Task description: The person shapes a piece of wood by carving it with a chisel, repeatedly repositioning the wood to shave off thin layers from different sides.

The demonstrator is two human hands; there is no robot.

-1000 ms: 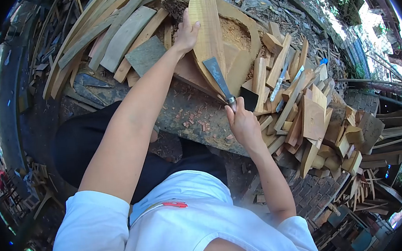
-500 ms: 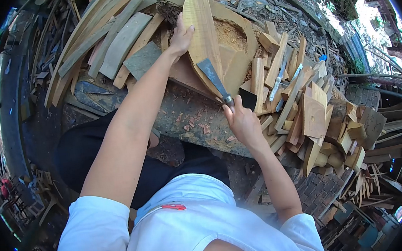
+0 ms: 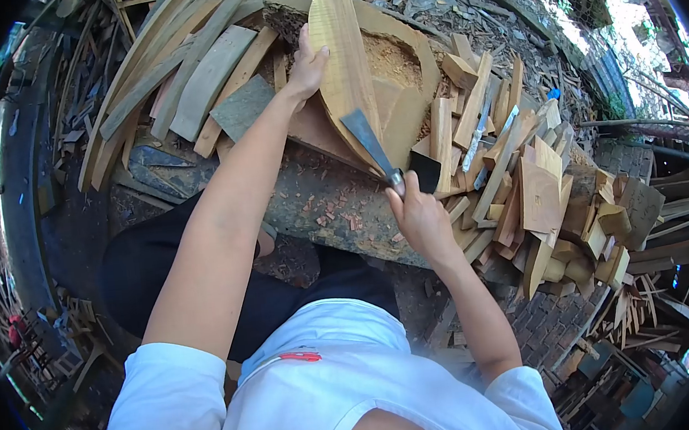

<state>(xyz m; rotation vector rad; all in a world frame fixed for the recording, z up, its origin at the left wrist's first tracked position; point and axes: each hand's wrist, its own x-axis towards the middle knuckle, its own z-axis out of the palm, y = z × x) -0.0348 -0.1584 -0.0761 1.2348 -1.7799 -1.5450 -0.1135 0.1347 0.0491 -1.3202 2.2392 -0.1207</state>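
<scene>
**Hand-tool woodwork: trimming step, by the look of it**

Dark, flat metal blade tool (image 3: 366,135) is gripped by its handle, fingers wrapped round it, in the right hand (image 3: 427,220). Just ahead of that grip, the pale yellow, leaf-shaped wooden board (image 3: 343,59) is stood on its narrow lower end, blade laid across its lower face; actual contact cannot be told. Farther up, its left edge is pinched by the left hand (image 3: 309,72), thumb in front. For the next stroke, a steady edge pinch and a controlled blade angle would be called for.

Left of the right-hand grip, reddish wood chips (image 3: 337,220) are scattered on the grey, worn bench (image 3: 290,199). To its right, brown wooden offcuts (image 3: 540,198) are heaped. Beyond the board, a hollowed brown wooden block (image 3: 427,68) is seen.
</scene>
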